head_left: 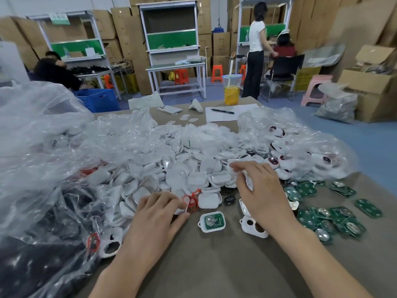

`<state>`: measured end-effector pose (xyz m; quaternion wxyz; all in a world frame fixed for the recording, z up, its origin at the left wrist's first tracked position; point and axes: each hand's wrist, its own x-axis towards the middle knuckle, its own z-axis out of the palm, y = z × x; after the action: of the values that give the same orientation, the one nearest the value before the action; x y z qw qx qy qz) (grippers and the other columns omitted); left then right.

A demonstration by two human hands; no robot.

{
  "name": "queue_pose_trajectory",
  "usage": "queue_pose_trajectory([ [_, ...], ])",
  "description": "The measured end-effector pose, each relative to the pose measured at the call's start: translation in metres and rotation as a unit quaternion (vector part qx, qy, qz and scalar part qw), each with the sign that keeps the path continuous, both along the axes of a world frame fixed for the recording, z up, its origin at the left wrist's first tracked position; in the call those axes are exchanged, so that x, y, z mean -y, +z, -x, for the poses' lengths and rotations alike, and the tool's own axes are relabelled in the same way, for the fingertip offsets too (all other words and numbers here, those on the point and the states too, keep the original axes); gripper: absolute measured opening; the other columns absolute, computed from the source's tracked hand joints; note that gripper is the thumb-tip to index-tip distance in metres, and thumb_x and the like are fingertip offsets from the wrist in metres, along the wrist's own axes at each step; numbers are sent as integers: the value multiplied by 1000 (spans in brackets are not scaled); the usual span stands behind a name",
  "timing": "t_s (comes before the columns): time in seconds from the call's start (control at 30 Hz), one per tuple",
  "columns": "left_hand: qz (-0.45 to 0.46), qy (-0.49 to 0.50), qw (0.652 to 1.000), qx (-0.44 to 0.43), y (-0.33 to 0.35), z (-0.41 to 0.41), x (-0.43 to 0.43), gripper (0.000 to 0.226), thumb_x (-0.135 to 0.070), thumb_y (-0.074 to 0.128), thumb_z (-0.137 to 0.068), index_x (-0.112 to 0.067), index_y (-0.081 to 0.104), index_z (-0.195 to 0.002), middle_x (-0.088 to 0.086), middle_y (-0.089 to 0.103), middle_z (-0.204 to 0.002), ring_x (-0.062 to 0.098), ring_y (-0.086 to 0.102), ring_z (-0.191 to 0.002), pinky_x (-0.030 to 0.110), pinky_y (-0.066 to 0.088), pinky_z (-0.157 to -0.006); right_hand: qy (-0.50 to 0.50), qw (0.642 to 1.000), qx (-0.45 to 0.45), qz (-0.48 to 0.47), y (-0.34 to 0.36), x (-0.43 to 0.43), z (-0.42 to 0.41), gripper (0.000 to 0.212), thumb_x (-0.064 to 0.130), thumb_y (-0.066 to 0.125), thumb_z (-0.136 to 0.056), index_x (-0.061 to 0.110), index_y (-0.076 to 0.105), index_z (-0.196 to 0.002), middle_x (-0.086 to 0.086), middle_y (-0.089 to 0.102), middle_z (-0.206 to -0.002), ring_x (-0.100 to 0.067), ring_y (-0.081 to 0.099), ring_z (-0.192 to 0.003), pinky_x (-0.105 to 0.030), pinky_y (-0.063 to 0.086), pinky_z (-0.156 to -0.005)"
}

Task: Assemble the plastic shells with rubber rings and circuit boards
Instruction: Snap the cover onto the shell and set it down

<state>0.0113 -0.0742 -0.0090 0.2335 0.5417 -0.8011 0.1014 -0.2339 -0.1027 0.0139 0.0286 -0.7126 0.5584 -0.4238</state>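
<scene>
Resting palm-down on the brown tabletop (214, 265), the left hand (156, 218) pinches a red rubber ring (186, 200) between thumb and forefinger, just beside a small tangle of more red rings (195, 197). The right hand (260, 190) reaches over the near edge of a big heap of white plastic shells (182, 168), its fingers curled around something small and white, though what exactly it grips I cannot tell. Between the two hands lies one open shell with a green circuit board (212, 221) seated inside it. A white cover with two round holes (252, 227) sits partly under the right wrist. Loose green circuit boards (335, 216) are scattered to the right. Crumpled clear plastic bags (43, 147) crowd the left side, and another bag (300, 147) holds parts at the far right.
</scene>
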Motion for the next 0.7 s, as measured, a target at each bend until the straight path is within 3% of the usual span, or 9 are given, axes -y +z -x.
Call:
queue_pose_trajectory([
  [0.07,19,-2,999,-29,1,-2,2,34,-46,47,-92,-26,73,-87,-14,67,-93,15,63,-88,28,38,-83,12,1000,14,-7,6,10,-5,28,14,53,-98,25,66,-120,14,66,-113,-11,50,-110,-30,36,-102],
  [0.13,14,1,988,-155,6,-3,3,27,-46,53,-98,-29,71,-87,-19,66,-90,7,61,-88,24,42,-81,44,997,57,-15,12,17,-9,28,13,52,-98,28,67,-117,19,65,-111,-5,51,-110,-20,35,-100],
  [0.2,-18,10,941,-336,17,1,8,19,-51,57,-93,-37,69,-86,-19,68,-86,4,64,-86,12,44,-75,106,983,140,-49,19,23,-14,26,14,54,-100,33,68,-110,24,67,-106,2,56,-105,-7,37,-90],
  [0.3,-66,6,873,-483,36,13,25,22,-55,59,-83,-38,72,-85,-12,72,-79,3,65,-73,10,46,-64,217,930,259,-147,28,31,-24,17,27,60,-99,34,70,-111,14,73,-103,-1,65,-93,-15,49,-81],
  [0.37,-92,-29,846,-524,43,21,37,23,-51,60,-85,-33,74,-86,-4,72,-75,4,65,-68,14,49,-62,250,899,307,-186,27,35,-30,21,34,66,-91,31,71,-111,10,75,-98,-5,68,-85,-19,53,-75],
  [0.5,-116,-79,826,-546,42,32,45,19,-40,62,-91,-28,76,-87,-1,73,-78,8,67,-71,15,51,-65,275,865,361,-213,21,38,-35,19,25,74,-83,24,76,-102,0,78,-86,-8,72,-72,-16,55,-66],
  [0.6,-143,-82,806,-569,37,30,43,15,-39,66,-87,-29,77,-91,0,74,-80,10,68,-74,15,52,-69,247,854,401,-222,17,43,-33,24,29,78,-72,15,78,-92,-8,76,-74,-12,71,-64,-17,55,-63],
  [0.7,-180,-88,781,-591,36,30,41,12,-21,71,-86,-23,77,-96,-3,77,-87,6,70,-76,9,49,-65,220,843,432,-234,15,44,-32,27,31,79,-68,12,77,-87,-9,74,-69,-13,68,-59,-17,54,-59],
])
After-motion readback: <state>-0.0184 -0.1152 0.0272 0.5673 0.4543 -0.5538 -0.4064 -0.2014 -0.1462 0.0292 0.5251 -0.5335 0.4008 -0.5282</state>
